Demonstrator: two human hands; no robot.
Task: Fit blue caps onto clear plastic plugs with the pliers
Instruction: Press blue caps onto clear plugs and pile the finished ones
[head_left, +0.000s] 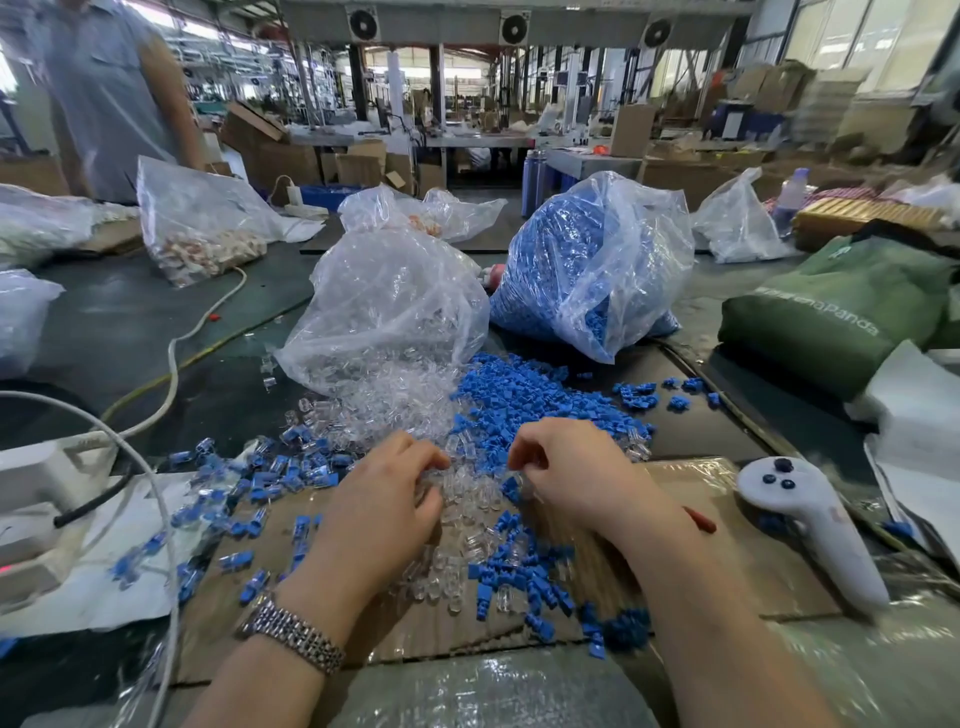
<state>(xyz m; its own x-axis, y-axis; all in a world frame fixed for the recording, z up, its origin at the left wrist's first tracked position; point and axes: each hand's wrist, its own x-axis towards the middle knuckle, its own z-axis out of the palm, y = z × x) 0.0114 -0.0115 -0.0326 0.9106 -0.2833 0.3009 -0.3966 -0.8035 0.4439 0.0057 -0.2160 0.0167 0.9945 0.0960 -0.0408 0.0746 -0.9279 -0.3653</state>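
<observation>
Daylit factory hall: wall fans (362, 23), stacked cardboard boxes (358, 167), long workbenches (467, 139)

Dark work table (119, 332). Flat cardboard sheet (727, 571) at near edge. Loose clear plugs (395, 405) and blue caps (519, 395) heaped mid-table, spilling onto cardboard. Behind them, bag of clear plugs (384, 306) beside bag of blue caps (587, 260). White controller (815, 525) right, on cardboard edge. Green bag (831, 312) far right. White cable (176, 358) left.

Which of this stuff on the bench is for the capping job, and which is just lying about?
For the job: clear plugs, loose blue caps, bag of clear plugs, bag of blue caps. No pliers visible.

Lying about: white controller, green bag, white cable.
</observation>
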